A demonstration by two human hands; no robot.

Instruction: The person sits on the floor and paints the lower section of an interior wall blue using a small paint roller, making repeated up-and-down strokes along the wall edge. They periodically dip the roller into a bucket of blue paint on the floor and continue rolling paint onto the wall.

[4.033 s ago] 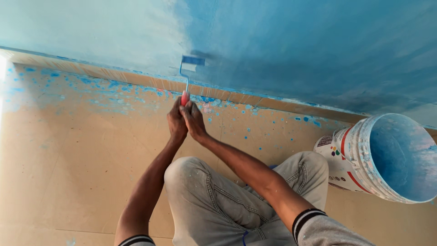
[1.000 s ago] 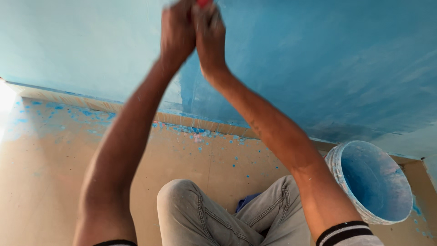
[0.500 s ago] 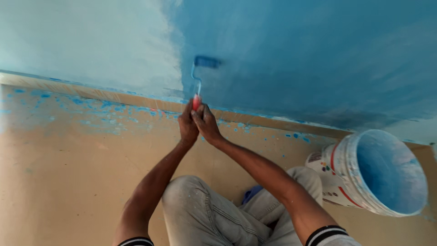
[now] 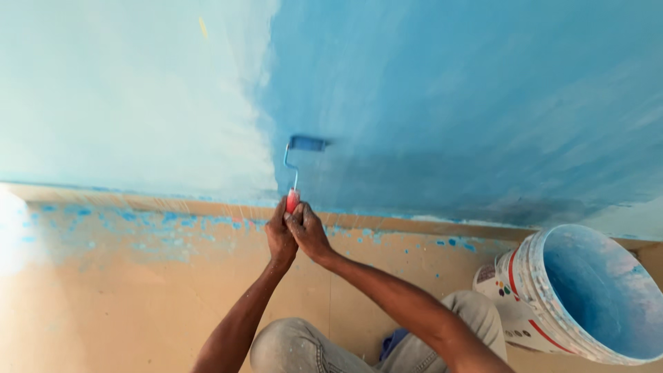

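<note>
While both hands' grip closed on the roller (image 4: 306,144) handle: half-blue wall (image 4: 449,103), spattered tan floor (image 4: 124,290).

i see both hands, left hand (image 4: 279,235) beside right hand (image 4: 309,231), low before the wall (image 4: 449,103), the roller (image 4: 306,144) on it above them, the bucket (image 4: 587,293) on the floor (image 4: 124,290) to their right.

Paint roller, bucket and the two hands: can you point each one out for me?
paint roller (image 4: 306,144), head view, on the blue sleeve against the wall.
bucket (image 4: 525,304), head view, on its white outer side.
left hand (image 4: 280,238), head view, on its back.
right hand (image 4: 311,233), head view, on its back.
</note>
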